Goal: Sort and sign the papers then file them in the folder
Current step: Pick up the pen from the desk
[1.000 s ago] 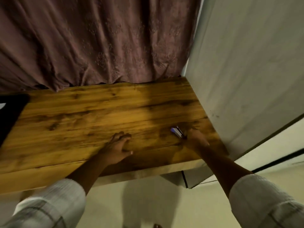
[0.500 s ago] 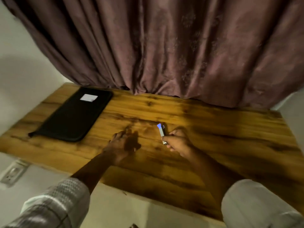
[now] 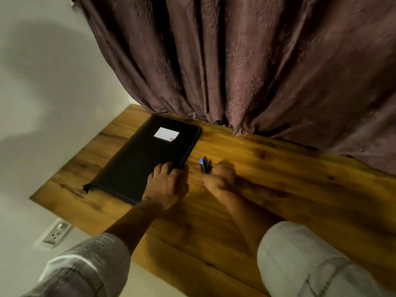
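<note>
A black zippered folder (image 3: 141, 159) with a white label (image 3: 166, 133) lies closed on the left part of the wooden table (image 3: 278, 179). My left hand (image 3: 165, 185) rests with its fingers on the folder's near right corner. Just to the right, my right hand (image 3: 218, 179) grips a pen (image 3: 204, 165), dark with a blue tip, pointing away from me, above the table. No papers are in view.
A brown curtain (image 3: 246, 61) hangs along the table's far edge. A pale wall (image 3: 53, 82) bounds the left side, with a power socket (image 3: 56, 233) below the table's near left edge. Bare wood lies to the right of my hands.
The view has swung left, bringing the folder into sight. My left hand has moved onto the folder's corner. My right hand has carried the pen leftward beside it.
</note>
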